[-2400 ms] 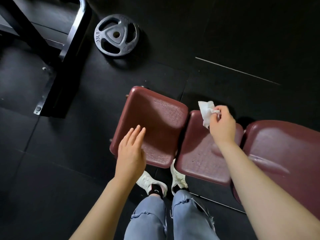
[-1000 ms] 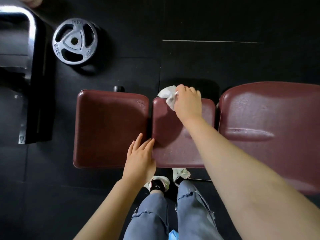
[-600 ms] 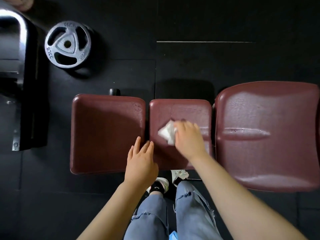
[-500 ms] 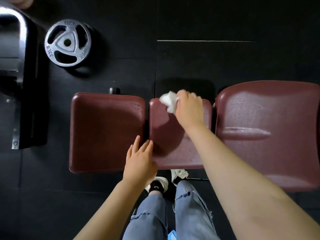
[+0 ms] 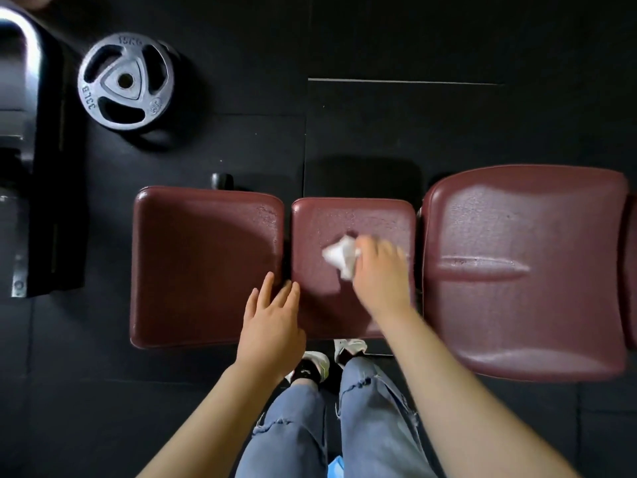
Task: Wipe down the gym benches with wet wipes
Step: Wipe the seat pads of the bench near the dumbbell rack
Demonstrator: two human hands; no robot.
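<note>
Right hand (image 5: 379,274) grips a wet wipe (image 5: 341,257) on the bench (image 5: 351,215); left hand (image 5: 272,319) flat; weight plate (image 5: 125,81) reads "33LB".

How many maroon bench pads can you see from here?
3. The left pad lies under the left hand; the middle pad is where the right hand holds the wipe; the right pad is largest, perhaps continuing off-frame.

Dim, glossy glare, motion-blurred right hand (image 5: 379,270)
</note>
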